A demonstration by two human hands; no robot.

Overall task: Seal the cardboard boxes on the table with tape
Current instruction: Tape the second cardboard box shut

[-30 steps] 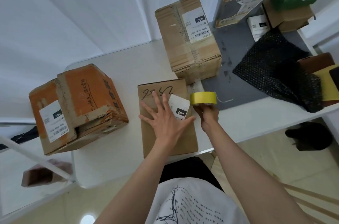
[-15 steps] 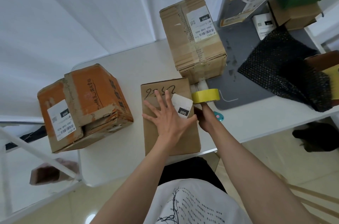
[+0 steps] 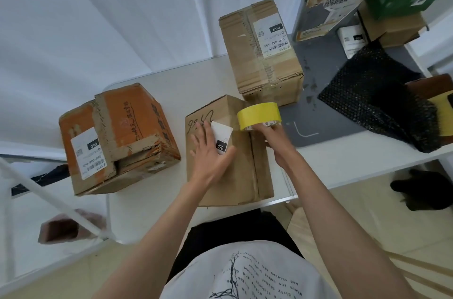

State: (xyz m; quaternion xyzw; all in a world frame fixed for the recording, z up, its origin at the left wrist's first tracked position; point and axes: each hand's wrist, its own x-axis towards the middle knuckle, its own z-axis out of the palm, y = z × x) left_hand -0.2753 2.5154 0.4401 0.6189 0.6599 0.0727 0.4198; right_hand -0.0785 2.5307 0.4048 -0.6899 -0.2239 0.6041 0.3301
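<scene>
On the white table [image 3: 196, 78] stand three cardboard boxes. The nearest brown box [image 3: 241, 176] sits at the table's front edge, directly before the person; it bears handwritten digits near its far-left corner and a white label [image 3: 221, 135] marked 090. The left hand [image 3: 208, 151] lies flat on this box's top, fingers straight and spread apart, the thumb extended toward the box's middle, the fingertips at the label's left edge. The right hand [image 3: 274, 135] grips the yellow tape roll [image 3: 259, 115], its fingers curled up into the roll's core; the roll is held above the box's far-right corner, and whether it touches the cardboard cannot be determined. To the left, apart from the near box, stands an orange box [image 3: 127, 127] with torn, crumpled flaps on its near side and a white shipping label on its left face. Behind the near box, at the table's far edge, stands a tall brown box [image 3: 259, 53] with a shipping label on top. To the right, a dark grey mat [image 3: 323, 73] carries a sheet of black bubble wrap [image 3: 375, 93].
</scene>
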